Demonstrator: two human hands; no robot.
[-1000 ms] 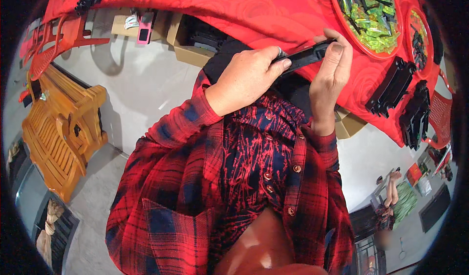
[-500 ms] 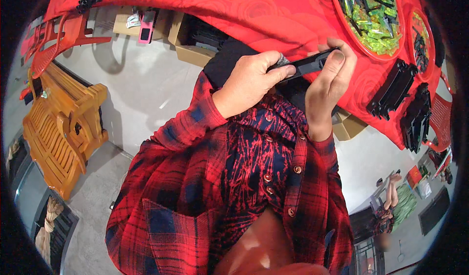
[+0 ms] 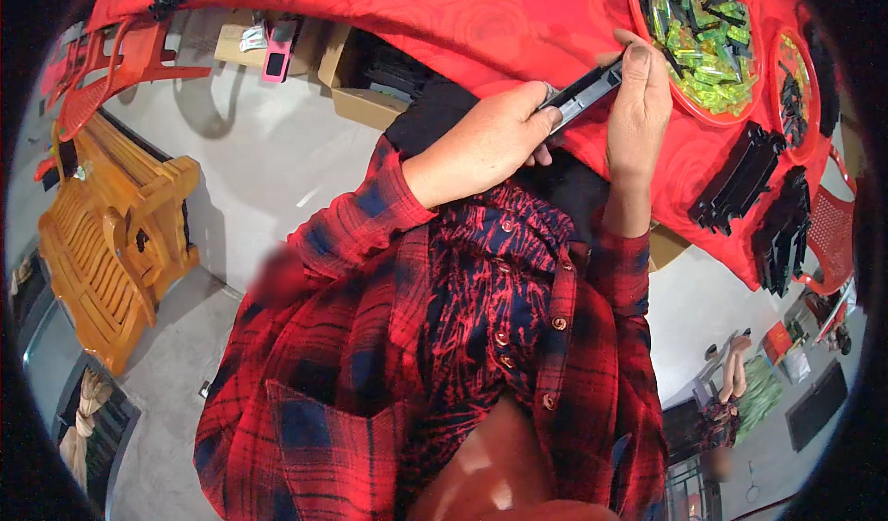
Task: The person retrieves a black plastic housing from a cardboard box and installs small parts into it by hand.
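A long, narrow black plastic strip (image 3: 585,96) with a pale grey shiny face is held slantwise above the near edge of the red tablecloth. My left hand (image 3: 486,142) grips its lower left end between thumb and fingers. At the upper right end, my right hand (image 3: 640,105) is closed round the strip, its thumb along the near side and its fingertips behind. Beside my right hand, a red-rimmed round tray (image 3: 638,36) holds many yellow-green and black small pieces.
A smaller red tray (image 3: 814,105) with dark bits stands farther right. Stacks of black strips (image 3: 740,179) lie on the red cloth (image 3: 546,12) near its right edge. Below the table is a cardboard box (image 3: 365,107) with black parts; a wooden bench (image 3: 102,253) stands left.
The strip has turned, its right end rising and its pale grey face now showing. My right hand has moved up and slightly right; my left hand has moved slightly right.
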